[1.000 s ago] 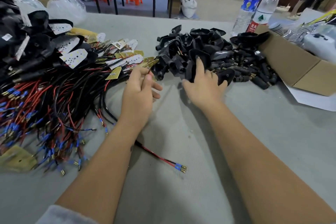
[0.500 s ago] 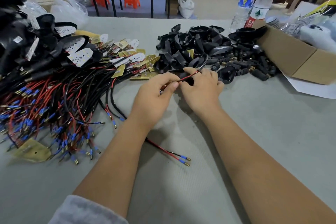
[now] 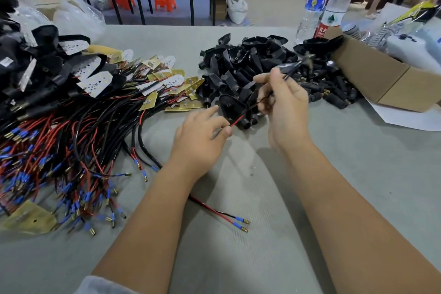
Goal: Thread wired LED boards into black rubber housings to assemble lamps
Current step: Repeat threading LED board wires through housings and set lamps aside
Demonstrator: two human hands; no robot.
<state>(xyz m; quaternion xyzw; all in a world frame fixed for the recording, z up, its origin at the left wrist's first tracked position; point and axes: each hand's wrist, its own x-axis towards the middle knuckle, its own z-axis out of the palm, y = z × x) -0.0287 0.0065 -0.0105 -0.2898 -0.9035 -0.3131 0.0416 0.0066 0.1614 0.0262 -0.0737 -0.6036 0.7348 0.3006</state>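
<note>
Since the earlier frame the right hand (image 3: 284, 100) has lifted, pinching the thin, limp red-and-black wire pair (image 3: 241, 118) that the left hand (image 3: 202, 136) pinches lower down above the surface (image 3: 358, 174), beside the light rubber housings (image 3: 262, 69); best gripped close to its floppy end.

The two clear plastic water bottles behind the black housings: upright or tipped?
Upright: both clear plastic water bottles stand on their bases, caps up, beside the brown cardboard box.

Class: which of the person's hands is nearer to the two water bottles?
Right. The right hand is raised over the housing pile, below-left of the bottles; the left hand lies lower and further left.
</note>
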